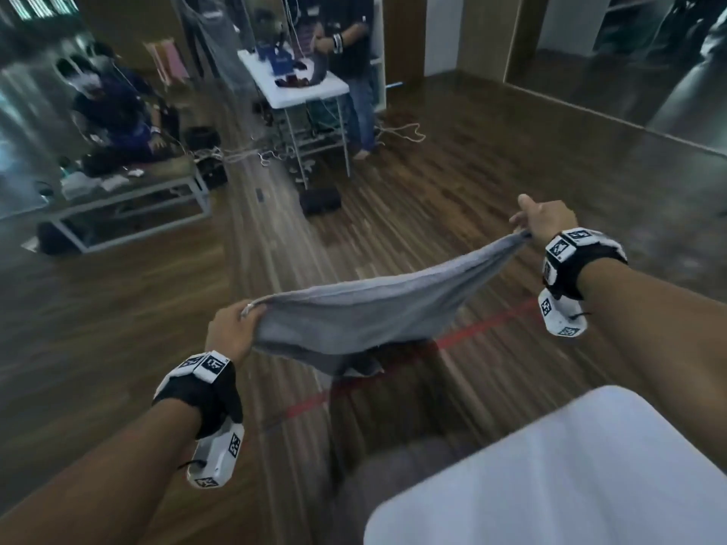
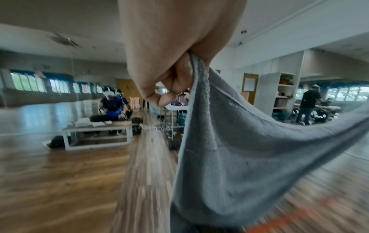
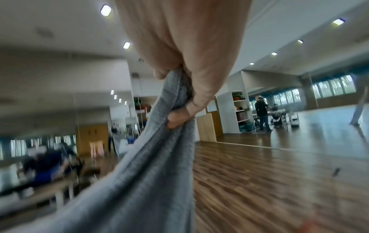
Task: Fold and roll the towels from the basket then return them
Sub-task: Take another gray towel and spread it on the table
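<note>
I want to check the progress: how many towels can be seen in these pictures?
1. The grey towel hangs in the air, stretched between the left hand and the right hand, which each grip one end. The basket is out of view, so others may be hidden.

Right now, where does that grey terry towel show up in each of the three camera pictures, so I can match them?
Head view: the grey terry towel hangs stretched across the centre between the left hand and the right hand.
Left wrist view: it fills the lower right, running down from the grip.
Right wrist view: it runs from the centre down to the lower left.
Shared landmark: the wooden plank floor.
</note>
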{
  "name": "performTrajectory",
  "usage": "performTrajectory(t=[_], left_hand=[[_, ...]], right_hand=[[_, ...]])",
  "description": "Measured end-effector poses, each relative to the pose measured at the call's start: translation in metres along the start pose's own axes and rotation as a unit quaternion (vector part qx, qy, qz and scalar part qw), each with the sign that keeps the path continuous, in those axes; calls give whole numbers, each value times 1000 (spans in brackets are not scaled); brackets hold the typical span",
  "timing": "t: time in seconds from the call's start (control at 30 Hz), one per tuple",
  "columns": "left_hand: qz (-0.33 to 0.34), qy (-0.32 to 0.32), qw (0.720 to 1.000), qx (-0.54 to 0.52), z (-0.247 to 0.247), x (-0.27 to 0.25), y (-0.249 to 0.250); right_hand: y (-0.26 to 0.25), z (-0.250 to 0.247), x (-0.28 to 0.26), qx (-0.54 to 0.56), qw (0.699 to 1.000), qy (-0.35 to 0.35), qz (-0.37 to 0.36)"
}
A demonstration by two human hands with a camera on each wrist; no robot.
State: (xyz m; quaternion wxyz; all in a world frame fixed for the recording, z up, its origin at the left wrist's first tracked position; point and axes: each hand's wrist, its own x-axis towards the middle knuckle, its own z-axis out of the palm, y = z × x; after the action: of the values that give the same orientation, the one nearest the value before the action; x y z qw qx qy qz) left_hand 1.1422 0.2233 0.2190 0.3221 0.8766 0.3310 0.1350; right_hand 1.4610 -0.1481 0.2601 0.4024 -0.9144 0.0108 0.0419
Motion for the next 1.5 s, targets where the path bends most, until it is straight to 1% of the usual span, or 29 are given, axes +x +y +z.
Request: performTrajectory(t=[0.1, 0.2, 0.27, 0.3, 0.33, 0.37, 0.4, 0.43, 0.47, 0.5, 0.53, 0.57, 0.6, 0.63, 0.67, 0.7, 0.73, 0.77, 0.8, 0.83, 0.87, 0.9, 0.93, 1.03, 1.17, 1.23, 1.37, 1.5], left_hand=[[17, -99, 994, -39, 61, -64, -9], [37, -215, 974, -65, 131, -144, 3], [36, -292, 954, -62, 175, -207, 13], [36, -335, 940, -61, 194, -240, 17], [52, -389, 918, -55, 210, -275, 20], [71, -452, 887, -59, 224, -310, 22], [85, -521, 847, -65, 235, -343, 22], [95, -581, 806, -62, 243, -374, 22], [98, -641, 760, -35, 246, -404, 26], [97, -706, 702, 9, 251, -430, 27], [99, -764, 635, 60, 253, -450, 33], [104, -800, 585, 85, 256, -466, 38], [116, -797, 588, 80, 258, -467, 39], [126, -756, 639, 63, 259, -470, 40], [149, -673, 721, 65, 261, -466, 37], [204, -563, 795, 101, 266, -459, 30], [274, -471, 818, 184, 269, -455, 24], [325, -427, 800, 269, 272, -454, 17], [345, -426, 771, 324, 276, -457, 8], [348, -439, 751, 351, 281, -460, 2], [343, -450, 743, 358, 285, -465, -2], [337, -451, 744, 360, 292, -469, -5], [332, -448, 748, 360, 298, -472, -7], [311, -427, 770, 358, 311, -497, -7], [288, -420, 801, 314, 326, -568, 7], [271, -424, 810, 302, 332, -605, 16], [247, -435, 811, 304, 340, -677, 29], [222, -449, 807, 312, 335, -729, 34]], right_hand=[[82, -7, -22, -109, 994, -23, -4], [181, -15, -63, -189, 980, -59, 18], [249, -28, -109, -241, 965, -97, 33], [280, -39, -134, -267, 956, -113, 47], [316, -50, -158, -286, 948, -123, 71], [346, -64, -184, -306, 938, -122, 103], [376, -82, -211, -328, 927, -120, 137], [404, -100, -236, -356, 908, -118, 188], [427, -119, -263, -381, 887, -125, 231], [446, -137, -290, -428, 851, -146, 268], [463, -152, -315, -482, 807, -177, 291], [472, -164, -340, -525, 767, -210, 303], [476, -169, -349, -556, 746, -218, 295], [478, -170, -358, -581, 739, -195, 278], [474, -165, -362, -579, 764, -152, 241], [465, -153, -362, -550, 807, -98, 188], [458, -135, -359, -494, 859, -52, 122], [452, -113, -357, -429, 900, -44, 62], [444, -87, -360, -370, 924, -87, 36], [438, -63, -366, -330, 931, -149, 42], [439, -47, -372, -313, 927, -195, 68], [442, -37, -377, -318, 918, -217, 91], [448, -33, -379, -329, 913, -220, 97], [465, -38, -383, -328, 908, -243, 94], [484, -50, -401, -328, 904, -259, 87], [492, -63, -415, -327, 903, -267, 82], [525, -91, -450, -330, 904, -268, 55], [550, -116, -491, -322, 907, -265, 53]])
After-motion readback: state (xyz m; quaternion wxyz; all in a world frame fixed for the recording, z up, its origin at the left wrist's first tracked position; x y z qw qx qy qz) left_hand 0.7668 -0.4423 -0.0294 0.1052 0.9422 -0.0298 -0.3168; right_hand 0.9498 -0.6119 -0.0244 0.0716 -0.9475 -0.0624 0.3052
